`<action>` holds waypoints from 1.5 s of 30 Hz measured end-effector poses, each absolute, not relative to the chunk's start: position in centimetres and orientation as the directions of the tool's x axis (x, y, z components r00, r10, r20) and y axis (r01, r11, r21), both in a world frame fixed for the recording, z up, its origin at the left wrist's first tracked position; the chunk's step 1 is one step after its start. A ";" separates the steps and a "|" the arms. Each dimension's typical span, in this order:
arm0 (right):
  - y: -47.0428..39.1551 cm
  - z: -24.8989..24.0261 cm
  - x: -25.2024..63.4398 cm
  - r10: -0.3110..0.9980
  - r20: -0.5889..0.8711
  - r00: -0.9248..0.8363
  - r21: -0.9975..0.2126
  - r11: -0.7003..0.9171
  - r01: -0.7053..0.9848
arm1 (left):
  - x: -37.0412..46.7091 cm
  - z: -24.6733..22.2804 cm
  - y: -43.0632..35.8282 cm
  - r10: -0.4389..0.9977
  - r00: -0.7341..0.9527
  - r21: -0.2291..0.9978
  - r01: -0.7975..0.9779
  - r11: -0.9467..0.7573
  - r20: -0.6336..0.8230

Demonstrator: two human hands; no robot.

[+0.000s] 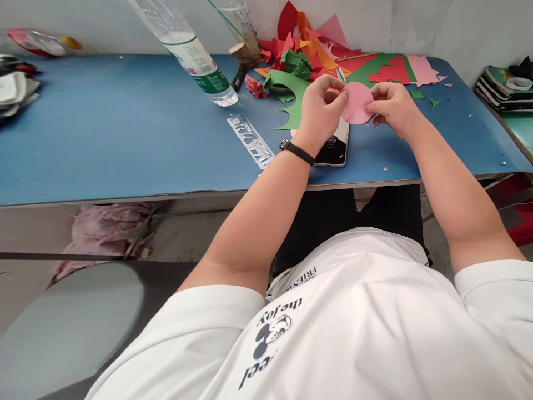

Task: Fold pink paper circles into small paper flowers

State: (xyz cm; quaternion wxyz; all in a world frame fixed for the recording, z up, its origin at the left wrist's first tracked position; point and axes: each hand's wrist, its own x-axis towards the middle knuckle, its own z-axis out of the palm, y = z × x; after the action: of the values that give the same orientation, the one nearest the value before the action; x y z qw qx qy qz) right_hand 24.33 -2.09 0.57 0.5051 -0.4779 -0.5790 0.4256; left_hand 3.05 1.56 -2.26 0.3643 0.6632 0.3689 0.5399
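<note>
**Person at blue table pinching a pink paper circle w/ both hands**

Pink paper circle (358,103), flat & facing up toward the person, is held btwn both hands over the far end of a phone. L hand (323,105) is mostly closed, thumb & fingertips nipping the circle's L edge. R hand (391,108) is likewise nearly closed, thumb & forefinger gripping its R edge, other fingers curled under.

Phone (335,155) lies flat near the table's front edge, partly hidden by the L hand & wrist; black wristband (297,151) there. Just beyond the hands, a metal tip (341,74) pokes up, rest hidden. L of the L hand: green paper (295,108) w/ curved cutouts, then a clear stencil ruler (250,141) lying at a slant.

Farther back, a pile of paper scraps (287,47) in red, orange, pink & green, some crumpled. Near it, a small crumpled red piece (255,87), a black marker (239,78) & an upright clear bottle (200,66) w/ green-and-white label.

All of it sits on a blue table (125,128) against a pale wall. Far R: stacked books (499,89). Person wears a white printed T-shirt (375,311); grey stool (83,322) at L.
</note>
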 end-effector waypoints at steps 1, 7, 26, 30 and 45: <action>-2.3 0.7 24.4 0.983 0.177 -0.040 -0.976 0.181 0.123 | 3.0 -2.2 1.4 0.880 0.146 0.880 0.085 -0.466 0.452; -2.1 0.9 24.7 0.975 0.221 -0.026 -0.965 0.223 0.139 | 2.9 -1.9 1.0 0.872 0.176 0.884 0.012 -0.467 0.458; -3.5 1.4 24.9 0.960 0.224 -0.169 -0.967 0.241 0.085 | 3.6 -0.7 -0.5 0.895 0.160 0.908 -0.018 -0.419 0.416; -3.5 1.2 25.2 0.960 0.221 -0.169 -0.968 0.237 0.081 | 3.6 -0.6 -0.6 0.888 0.211 0.910 -0.031 -0.412 0.409; -3.0 0.9 25.3 0.951 0.254 -0.179 -0.954 0.277 0.117 | 3.2 -2.8 1.4 0.881 0.164 0.895 -0.116 -0.430 0.444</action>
State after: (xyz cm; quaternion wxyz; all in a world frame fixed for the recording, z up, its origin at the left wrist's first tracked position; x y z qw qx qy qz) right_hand 25.27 -3.00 0.94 0.4841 -0.4199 -0.6356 0.4305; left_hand 3.17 1.44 -2.85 0.4375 0.6251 0.3060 0.5694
